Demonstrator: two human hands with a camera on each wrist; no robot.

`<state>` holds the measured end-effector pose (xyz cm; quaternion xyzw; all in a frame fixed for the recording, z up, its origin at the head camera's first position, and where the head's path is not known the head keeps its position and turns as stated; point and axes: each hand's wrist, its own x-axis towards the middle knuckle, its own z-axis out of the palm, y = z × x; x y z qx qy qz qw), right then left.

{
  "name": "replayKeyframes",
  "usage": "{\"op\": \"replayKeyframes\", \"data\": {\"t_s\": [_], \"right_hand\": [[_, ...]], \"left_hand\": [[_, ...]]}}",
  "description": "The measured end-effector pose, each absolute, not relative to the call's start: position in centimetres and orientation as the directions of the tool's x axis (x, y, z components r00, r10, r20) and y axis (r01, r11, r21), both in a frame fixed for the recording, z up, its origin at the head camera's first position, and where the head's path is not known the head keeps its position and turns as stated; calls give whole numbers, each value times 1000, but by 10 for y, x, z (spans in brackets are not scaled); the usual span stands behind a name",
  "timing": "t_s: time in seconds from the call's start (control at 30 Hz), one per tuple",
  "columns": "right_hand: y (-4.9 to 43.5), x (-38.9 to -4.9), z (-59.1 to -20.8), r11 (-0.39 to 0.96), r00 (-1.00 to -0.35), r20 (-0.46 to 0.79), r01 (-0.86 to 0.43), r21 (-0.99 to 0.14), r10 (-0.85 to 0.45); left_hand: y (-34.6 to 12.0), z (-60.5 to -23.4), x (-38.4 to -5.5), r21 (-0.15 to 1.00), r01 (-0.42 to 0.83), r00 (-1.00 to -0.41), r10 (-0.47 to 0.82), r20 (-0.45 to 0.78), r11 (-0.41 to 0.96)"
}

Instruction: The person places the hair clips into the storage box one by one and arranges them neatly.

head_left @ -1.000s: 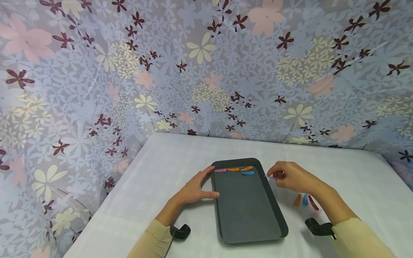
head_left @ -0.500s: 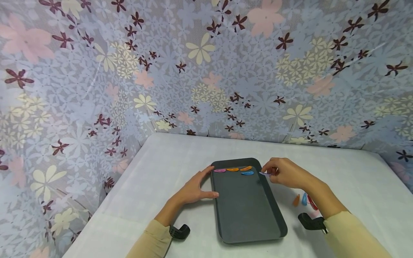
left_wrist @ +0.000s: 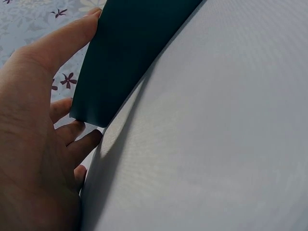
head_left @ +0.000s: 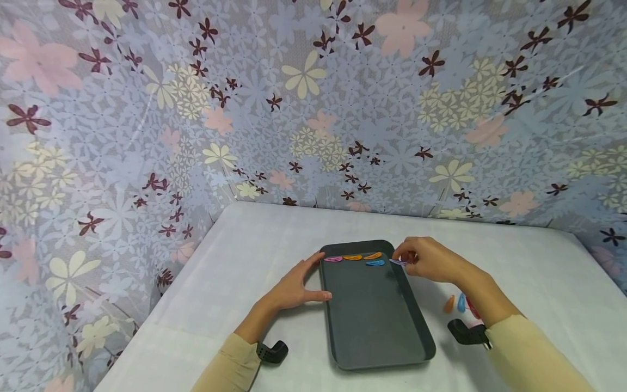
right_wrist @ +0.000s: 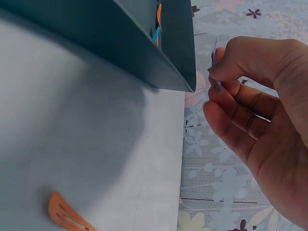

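My right hand (head_left: 431,260) pinches a purple hair clip (head_left: 398,262) between thumb and fingers, above the right rim of the dark grey tray (head_left: 377,321). In the right wrist view, the clip (right_wrist: 215,67) is seen edge-on. My left hand (head_left: 294,287) rests against the tray's left side, fingers and thumb spread along the rim. Inside the tray, along its far end, lie a pink clip (head_left: 333,259), two orange clips (head_left: 352,257) and, below them, a blue clip (head_left: 375,263).
On the white table (head_left: 264,228), right of the tray, lie an orange clip (head_left: 449,304), a blue clip (head_left: 461,302) and a red clip (head_left: 473,308), partly hidden by the right forearm. Flower-patterned cloth (head_left: 313,109) stands behind the table.
My right hand has moved left, bringing the purple clip from outside the tray's right edge to over its rim. The left hand stays where it was.
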<state>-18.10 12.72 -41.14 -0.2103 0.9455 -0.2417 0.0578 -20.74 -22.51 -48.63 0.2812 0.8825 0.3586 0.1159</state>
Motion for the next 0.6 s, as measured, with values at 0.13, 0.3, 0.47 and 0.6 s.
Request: {"op": "replayKeyframes", "data": {"t_s": [0.13, 0.3, 0.47, 0.6], "right_hand": [[125, -183, -412, 791, -900, 2, -385, -476, -436], [121, -185, -414, 784, -895, -7, -387, -485, -446], [115, -187, -414, 781, -888, -20, -393, -485, -459], [111, -190, -414, 775, -884, -19, -400, -489, -468]], "left_hand": [[-225, -487, -208, 697, 418, -814, 581, 2, 583], [-225, -487, -208, 696, 416, -816, 578, 2, 585], [-225, -487, -208, 699, 414, -817, 577, 2, 584], [-225, -487, -208, 703, 409, -817, 576, -1, 582]]}}
